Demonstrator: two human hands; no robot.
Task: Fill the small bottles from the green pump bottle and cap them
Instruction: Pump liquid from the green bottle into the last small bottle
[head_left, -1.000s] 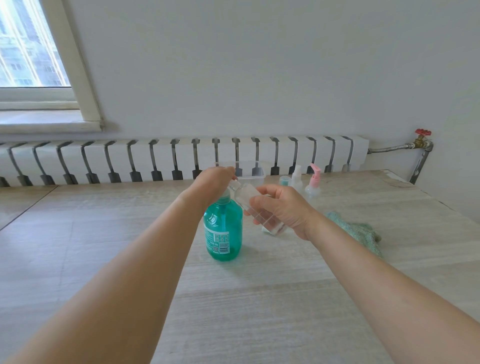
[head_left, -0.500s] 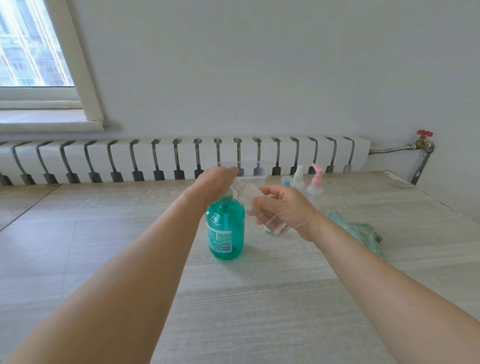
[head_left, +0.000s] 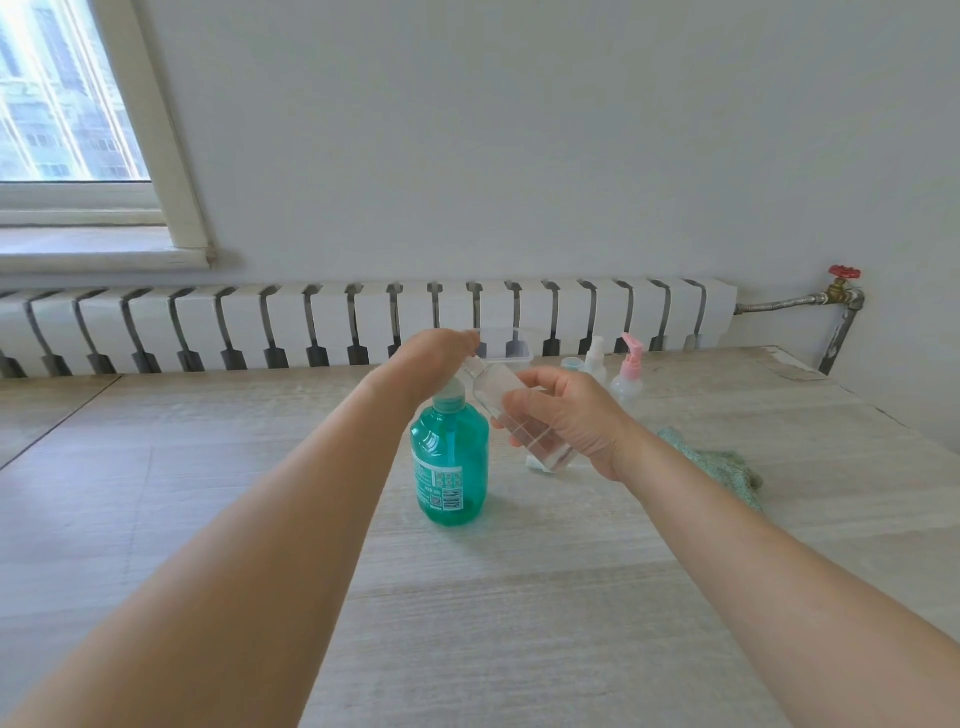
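- Head view: your left hand (head_left: 434, 358) lies palm-down on the pump head of the green pump bottle (head_left: 450, 462); its fingers are hidden beyond the knuckles, so you cannot tell whether they are straight or curled.
- Your right hand (head_left: 563, 421) grips a clear small bottle (head_left: 514, 415), fingers and thumb curled round it, tilted so its open neck points up-left under your left hand.
- The green pump bottle stands upright on the tabletop (head_left: 519, 597), roughly at its middle, well apart from every edge.
- Wide bare tabletop lies between the bottle and you, and to its left.
- Along the far edge, by the radiator (head_left: 363, 322), stand a clear plastic tub (head_left: 511, 353), a white-topped small bottle (head_left: 595, 353) and a pink-pump small bottle (head_left: 628, 371), near one another.
- A green cloth (head_left: 722, 467) lies crumpled just beside your right forearm; the tabletop's right edge runs beyond it, under the pipe with a red valve (head_left: 844, 272).
- Against the frame half a second ago, both hands and the bottles sit in nearly the same pose; the clear small bottle has barely shifted.
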